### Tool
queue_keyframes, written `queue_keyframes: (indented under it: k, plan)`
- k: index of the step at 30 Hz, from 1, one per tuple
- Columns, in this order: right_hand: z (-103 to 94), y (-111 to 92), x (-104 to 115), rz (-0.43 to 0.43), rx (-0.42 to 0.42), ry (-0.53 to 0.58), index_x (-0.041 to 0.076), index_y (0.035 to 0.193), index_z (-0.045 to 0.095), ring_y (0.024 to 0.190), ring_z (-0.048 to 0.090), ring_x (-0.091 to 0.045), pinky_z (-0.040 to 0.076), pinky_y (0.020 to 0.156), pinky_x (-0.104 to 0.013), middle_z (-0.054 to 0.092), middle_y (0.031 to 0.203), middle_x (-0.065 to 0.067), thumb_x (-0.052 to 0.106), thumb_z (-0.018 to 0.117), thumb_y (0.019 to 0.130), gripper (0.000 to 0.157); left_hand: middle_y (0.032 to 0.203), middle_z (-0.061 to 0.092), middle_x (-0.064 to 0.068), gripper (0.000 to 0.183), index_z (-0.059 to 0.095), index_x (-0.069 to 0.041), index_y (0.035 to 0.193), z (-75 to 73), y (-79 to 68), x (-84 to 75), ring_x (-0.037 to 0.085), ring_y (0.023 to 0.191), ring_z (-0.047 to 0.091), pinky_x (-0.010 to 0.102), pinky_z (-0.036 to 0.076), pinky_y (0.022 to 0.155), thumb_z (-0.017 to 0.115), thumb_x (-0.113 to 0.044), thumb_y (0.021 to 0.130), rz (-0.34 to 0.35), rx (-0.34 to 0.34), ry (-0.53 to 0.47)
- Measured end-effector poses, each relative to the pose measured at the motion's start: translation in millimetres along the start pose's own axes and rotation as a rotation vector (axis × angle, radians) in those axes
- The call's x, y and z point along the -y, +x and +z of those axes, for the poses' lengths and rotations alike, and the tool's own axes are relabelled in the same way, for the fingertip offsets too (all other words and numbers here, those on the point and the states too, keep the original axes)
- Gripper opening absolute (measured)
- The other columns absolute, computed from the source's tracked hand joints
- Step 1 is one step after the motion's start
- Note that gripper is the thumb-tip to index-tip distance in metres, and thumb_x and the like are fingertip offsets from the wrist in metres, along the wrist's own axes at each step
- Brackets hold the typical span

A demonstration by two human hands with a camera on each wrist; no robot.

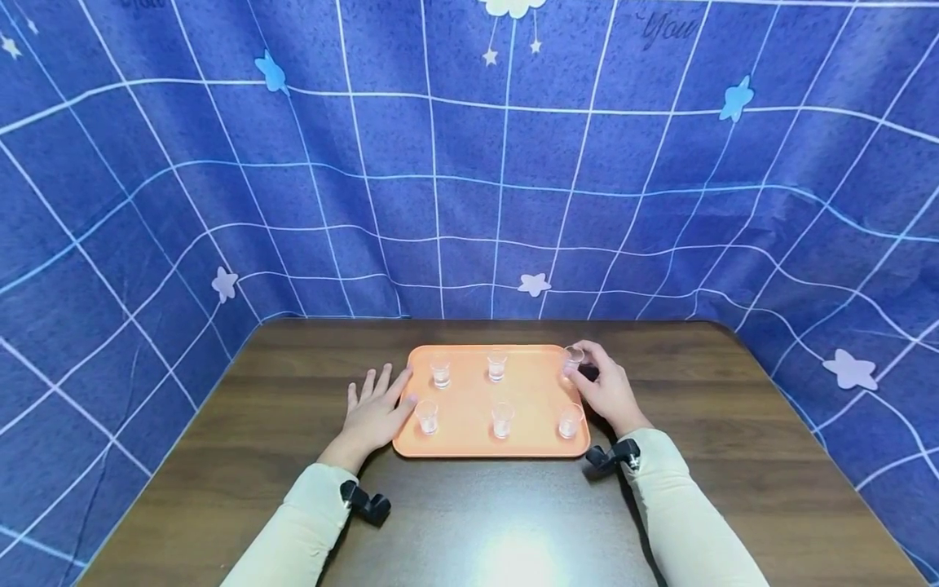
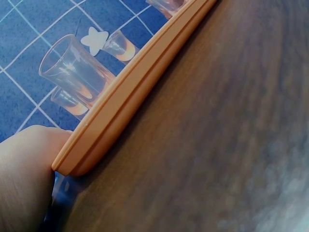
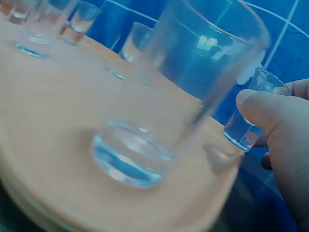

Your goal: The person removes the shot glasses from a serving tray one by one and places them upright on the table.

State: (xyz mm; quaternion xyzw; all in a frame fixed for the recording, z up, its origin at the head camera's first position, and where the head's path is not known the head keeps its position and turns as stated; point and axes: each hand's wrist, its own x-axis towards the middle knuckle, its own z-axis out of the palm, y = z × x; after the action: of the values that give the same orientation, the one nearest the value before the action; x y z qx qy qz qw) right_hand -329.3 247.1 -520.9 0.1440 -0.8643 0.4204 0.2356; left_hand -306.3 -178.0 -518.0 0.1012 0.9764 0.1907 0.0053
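An orange tray (image 1: pixel 465 398) lies on the table, with clear shot glasses standing on it in two rows. At its far right corner, my right hand (image 1: pixel 610 393) pinches a shot glass (image 1: pixel 574 356) between thumb and fingers. The right wrist view shows that held glass (image 3: pixel 243 128) close to the tray's rim; whether its base touches the tray, I cannot tell. A nearer glass (image 3: pixel 130 154) looms blurred beside it. My left hand (image 1: pixel 376 413) rests at the tray's left edge, fingers spread, the thumb by the rim and near the front left glass (image 1: pixel 427 417).
Under the tray is a dark wooden table (image 1: pixel 293 383), with a bright glare near its front. A blue curtain (image 1: pixel 469 204) with white grid lines and stars hangs behind and at both sides. Black wrist cameras (image 1: pixel 367 504) sit on both sleeves.
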Motion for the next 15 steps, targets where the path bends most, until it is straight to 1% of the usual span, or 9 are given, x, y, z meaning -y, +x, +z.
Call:
queue_keyframes:
  k: [4, 8, 11, 15]
  plan:
    - [-7.3, 0, -3, 0.026, -0.038, 0.019, 0.012, 0.127, 0.058, 0.099, 0.069, -0.027, 0.048, 0.091, -0.048, 0.076, 0.097, -0.009, 0.017, 0.079, 0.087, 0.045, 0.167, 0.017, 0.019, 0.062, 0.029, -0.027, 0.161, -2.1, -0.8, -0.6, 0.047, 0.152, 0.005, 0.07, -0.007, 0.115, 0.038, -0.052, 0.105, 0.01, -0.018, -0.005]
    - [-13.2, -2, -9, 0.091, -0.063, 0.023, 0.012, 0.126, 0.058, 0.098, 0.069, -0.028, 0.048, 0.089, -0.046, 0.075, 0.097, -0.011, 0.017, 0.079, 0.088, 0.044, 0.166, 0.017, 0.02, 0.062, 0.03, -0.025, 0.161, -1.5, -2.1, -0.1, 0.048, 0.152, 0.005, 0.071, -0.006, 0.114, 0.038, -0.051, 0.105, 0.012, -0.019, -0.008]
    - [-17.0, -4, -11, 0.122, -0.068, 0.01, 0.013, 0.126, 0.059, 0.096, 0.068, -0.029, 0.048, 0.087, -0.045, 0.075, 0.096, -0.012, 0.018, 0.079, 0.087, 0.044, 0.167, 0.017, 0.019, 0.062, 0.03, -0.026, 0.161, -0.4, -2.9, 0.3, 0.048, 0.152, 0.005, 0.071, -0.005, 0.115, 0.037, -0.052, 0.105, 0.005, -0.007, 0.007]
    - [-21.5, -5, -14, 0.122, -0.055, -0.003, 0.012, 0.126, 0.059, 0.096, 0.068, -0.03, 0.048, 0.087, -0.046, 0.075, 0.096, -0.012, 0.019, 0.079, 0.088, 0.043, 0.167, 0.017, 0.018, 0.062, 0.03, -0.027, 0.161, -0.5, -2.7, 0.1, 0.047, 0.153, 0.005, 0.07, -0.006, 0.115, 0.037, -0.054, 0.105, 0.003, -0.011, 0.01]
